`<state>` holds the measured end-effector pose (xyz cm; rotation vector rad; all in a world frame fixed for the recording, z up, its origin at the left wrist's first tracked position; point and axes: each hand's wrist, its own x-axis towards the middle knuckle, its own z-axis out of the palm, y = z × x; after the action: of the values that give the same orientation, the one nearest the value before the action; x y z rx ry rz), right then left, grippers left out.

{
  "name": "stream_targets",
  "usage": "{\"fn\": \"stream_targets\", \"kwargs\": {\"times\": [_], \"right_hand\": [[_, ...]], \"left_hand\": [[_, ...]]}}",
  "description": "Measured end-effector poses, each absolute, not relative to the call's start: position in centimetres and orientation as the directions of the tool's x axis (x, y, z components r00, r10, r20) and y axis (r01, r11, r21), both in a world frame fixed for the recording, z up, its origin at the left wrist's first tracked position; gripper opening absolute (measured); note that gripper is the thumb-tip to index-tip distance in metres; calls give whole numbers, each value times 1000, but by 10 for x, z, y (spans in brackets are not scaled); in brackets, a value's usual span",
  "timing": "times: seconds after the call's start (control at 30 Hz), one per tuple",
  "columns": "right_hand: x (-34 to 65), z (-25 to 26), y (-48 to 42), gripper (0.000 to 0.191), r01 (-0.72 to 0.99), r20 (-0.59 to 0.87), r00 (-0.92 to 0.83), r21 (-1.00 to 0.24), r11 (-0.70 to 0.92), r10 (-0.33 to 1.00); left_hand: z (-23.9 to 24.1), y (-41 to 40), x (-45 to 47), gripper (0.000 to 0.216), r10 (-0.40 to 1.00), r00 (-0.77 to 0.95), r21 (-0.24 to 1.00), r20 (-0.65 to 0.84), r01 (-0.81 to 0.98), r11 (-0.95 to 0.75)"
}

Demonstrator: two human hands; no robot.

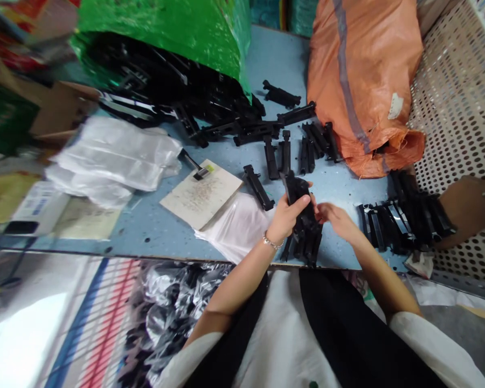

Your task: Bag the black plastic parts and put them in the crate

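Our left hand (288, 214) grips a bundle of black plastic parts (305, 226) upright at the blue worktop's (153, 221) near edge; our right hand (334, 215) touches it, fingers loosely curled. No label or writing is legible.

Bundle of black plastic parts (303, 221): long, narrow pieces stacked lengthwise, held upright-tilted over the table's near edge, lower ends fanning apart.
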<state>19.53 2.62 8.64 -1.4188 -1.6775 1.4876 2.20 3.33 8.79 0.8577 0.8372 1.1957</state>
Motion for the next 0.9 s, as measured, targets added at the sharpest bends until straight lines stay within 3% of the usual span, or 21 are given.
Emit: {"fn": "stream_targets", "kwargs": {"times": [0.07,0.13,0.2,0.3,0.47,0.57,0.63,0.73,0.83,0.9], "right_hand": [[202,99,39,42,597,102,-253,-766,239,962],[203,107,53,36,701,365,-383,-483,524,849],[198,110,64,31,674,454,-557,-241,698,695],[190,107,72,31,608,473,-674,-82,789,568],[187,105,75,39,652,438,-637,-133,747,634],[185,107,67,48,729,211,-563,-329,600,799],[181,105,52,50,746,21,-549,-438,502,835],[173,93,21,42,669,-16,-677,-431,606,736],[168,76,-1,37,576,68,-778,-320,752,625],[168,71,-2,40,545,42,-811,-307,780,583]], "left_hand": [[91,23,21,59,988,68,959,-137,-243,150],[92,12,19,58,995,-5,992,-97,-77,96],[94,4,16,64,1000,-22,999,-20,33,20],[102,-2,10,70,998,-14,986,61,159,-58],[107,0,2,79,996,73,966,45,253,-62],[99,8,1,78,996,47,981,-74,185,64],[93,15,0,75,989,-40,983,-142,107,146],[88,25,-1,69,969,-130,976,-210,34,216],[81,27,-2,53,956,-66,958,-287,-2,288],[72,23,-7,47,959,-62,961,-277,-2,278]]}}
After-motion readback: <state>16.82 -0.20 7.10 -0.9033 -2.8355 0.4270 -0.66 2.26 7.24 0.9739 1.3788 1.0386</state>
